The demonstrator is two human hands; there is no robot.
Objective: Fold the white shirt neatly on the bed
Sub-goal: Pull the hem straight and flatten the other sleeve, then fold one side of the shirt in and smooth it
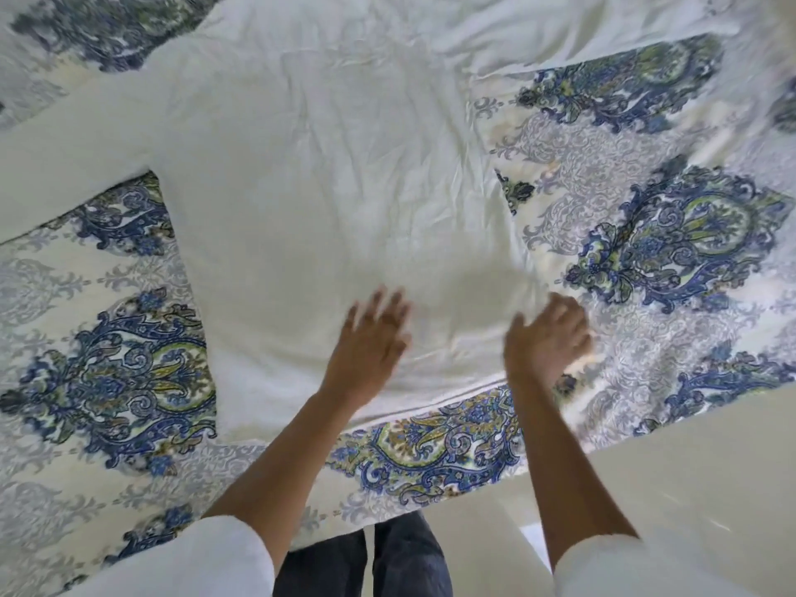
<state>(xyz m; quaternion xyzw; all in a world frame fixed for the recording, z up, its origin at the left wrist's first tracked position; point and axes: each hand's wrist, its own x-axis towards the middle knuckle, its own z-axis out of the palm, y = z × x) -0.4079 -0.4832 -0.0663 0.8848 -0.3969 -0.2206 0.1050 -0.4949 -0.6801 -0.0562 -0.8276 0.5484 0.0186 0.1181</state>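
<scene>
Bed (pixel 672 234), patterned blue/green cover, fills most of the frame; pale floor at lower right. White shirt (pixel 310 187) lies spread flat on it, centre to upper left, one sleeve running off the left edge, the other toward upper right, hem nearest you at lower centre. Fabric looks thin, soft, creased (expect it to slide and bunch, no stiffness). Your left hand (pixel 370 342) sits over the hem area, fingers spread, holding nothing. Right hand (pixel 547 333) at the hem's right corner, fingers loosely extended; grip can't be confirmed, blurred. Rec. taking hold at hem corners/side seam. No containers in view.
</scene>
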